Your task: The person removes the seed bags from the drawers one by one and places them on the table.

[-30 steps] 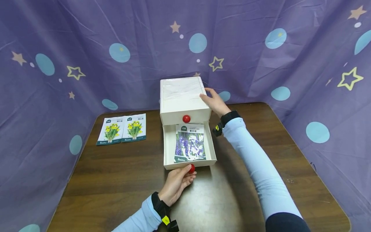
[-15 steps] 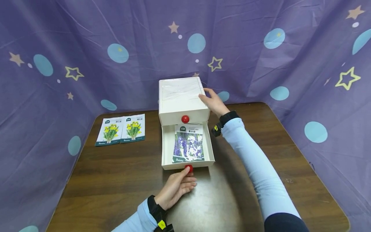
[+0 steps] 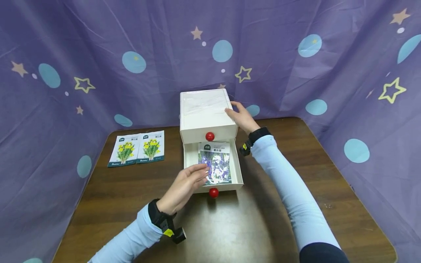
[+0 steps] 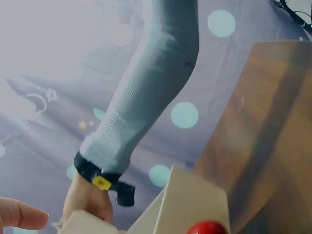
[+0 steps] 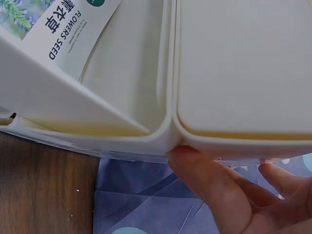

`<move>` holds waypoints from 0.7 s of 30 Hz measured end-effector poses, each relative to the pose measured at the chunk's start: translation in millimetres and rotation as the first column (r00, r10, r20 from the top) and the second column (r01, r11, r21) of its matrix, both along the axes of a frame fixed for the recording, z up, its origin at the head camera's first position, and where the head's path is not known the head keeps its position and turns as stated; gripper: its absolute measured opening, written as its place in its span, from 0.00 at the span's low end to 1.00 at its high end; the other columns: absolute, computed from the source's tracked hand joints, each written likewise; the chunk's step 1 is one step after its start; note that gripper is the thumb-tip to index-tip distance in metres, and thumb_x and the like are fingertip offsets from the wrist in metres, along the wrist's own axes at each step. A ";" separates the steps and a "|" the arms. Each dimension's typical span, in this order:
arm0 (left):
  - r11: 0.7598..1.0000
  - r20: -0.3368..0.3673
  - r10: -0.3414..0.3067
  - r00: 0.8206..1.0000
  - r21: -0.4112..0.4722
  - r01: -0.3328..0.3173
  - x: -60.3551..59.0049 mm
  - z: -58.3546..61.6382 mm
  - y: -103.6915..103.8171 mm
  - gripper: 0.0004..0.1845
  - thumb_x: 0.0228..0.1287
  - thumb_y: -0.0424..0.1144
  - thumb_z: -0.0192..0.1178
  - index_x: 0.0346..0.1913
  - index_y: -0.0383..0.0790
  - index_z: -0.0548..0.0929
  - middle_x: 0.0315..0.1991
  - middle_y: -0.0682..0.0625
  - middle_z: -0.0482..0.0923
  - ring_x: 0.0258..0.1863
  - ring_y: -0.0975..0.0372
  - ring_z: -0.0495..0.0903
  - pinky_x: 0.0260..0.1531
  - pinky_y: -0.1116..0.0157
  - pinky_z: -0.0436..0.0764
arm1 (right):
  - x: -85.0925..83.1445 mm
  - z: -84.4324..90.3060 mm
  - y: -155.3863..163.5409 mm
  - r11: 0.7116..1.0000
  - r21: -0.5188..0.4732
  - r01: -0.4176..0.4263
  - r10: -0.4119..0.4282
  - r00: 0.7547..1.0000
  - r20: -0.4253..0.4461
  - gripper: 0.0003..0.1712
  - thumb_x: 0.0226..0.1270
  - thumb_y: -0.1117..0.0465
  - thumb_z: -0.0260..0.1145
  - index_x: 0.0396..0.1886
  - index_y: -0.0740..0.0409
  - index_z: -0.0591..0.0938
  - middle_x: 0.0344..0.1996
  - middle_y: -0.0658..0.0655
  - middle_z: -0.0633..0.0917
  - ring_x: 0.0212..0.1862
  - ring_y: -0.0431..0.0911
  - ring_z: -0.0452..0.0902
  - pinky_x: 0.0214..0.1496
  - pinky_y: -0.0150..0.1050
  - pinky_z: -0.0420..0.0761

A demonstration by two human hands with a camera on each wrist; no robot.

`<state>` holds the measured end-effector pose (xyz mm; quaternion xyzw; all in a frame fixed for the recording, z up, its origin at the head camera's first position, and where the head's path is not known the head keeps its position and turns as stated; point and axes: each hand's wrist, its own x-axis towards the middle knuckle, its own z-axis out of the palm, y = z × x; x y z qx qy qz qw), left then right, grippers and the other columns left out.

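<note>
Left hand [image 3: 181, 188] has quit the knob [image 3: 213, 193], seemingly hovering over the packet [image 3: 217, 166].

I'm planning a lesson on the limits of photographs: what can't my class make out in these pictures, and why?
Head view:
- Inside of top drawer: hidden by its closed front.
- Lower left of purple packet: covered by left grip.
- Fine print on yellow packets: too small.

Left wrist view:
- Red knob: cut off by bottom edge.
- Most of left grip: cut off by left edge.

White drawer box [image 3: 205, 109], red knobs [image 3: 209, 136], purple starry curtain [image 3: 276, 84], brown wood-grain table [image 3: 115, 197]
</note>
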<state>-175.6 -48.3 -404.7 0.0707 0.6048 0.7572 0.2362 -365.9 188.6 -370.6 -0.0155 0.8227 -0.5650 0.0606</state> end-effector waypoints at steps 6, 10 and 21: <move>0.990 0.120 -0.012 0.993 -0.141 0.029 -29.2 -2.2 -2.1 0.37 0.67 0.37 0.48 0.70 0.26 0.40 0.71 0.35 0.37 0.70 0.47 0.38 0.67 0.48 0.42 | 1.3 -0.6 -0.8 1.000 -0.007 0.003 -0.003 1.000 -0.014 0.37 0.67 0.42 0.54 0.71 0.46 0.55 0.67 0.60 0.60 0.62 0.55 0.62 0.57 0.56 0.69; 0.987 0.191 -0.052 0.980 -0.136 0.079 -39.3 -3.8 -3.7 0.39 0.67 0.38 0.48 0.69 0.26 0.36 0.71 0.35 0.34 0.70 0.46 0.32 0.66 0.46 0.38 | 1.8 -0.3 -3.1 1.000 -0.007 0.003 -0.003 1.000 -0.018 0.37 0.67 0.42 0.55 0.71 0.46 0.55 0.66 0.60 0.61 0.61 0.55 0.63 0.57 0.54 0.69; 0.987 0.207 -0.094 0.974 -0.108 0.118 -43.0 -3.7 -1.7 0.40 0.67 0.38 0.48 0.70 0.28 0.36 0.71 0.33 0.36 0.69 0.41 0.37 0.66 0.47 0.42 | -2.1 -1.3 -2.4 1.000 0.004 0.013 -0.013 0.999 -0.033 0.36 0.67 0.44 0.55 0.71 0.48 0.56 0.67 0.60 0.60 0.64 0.53 0.59 0.62 0.52 0.63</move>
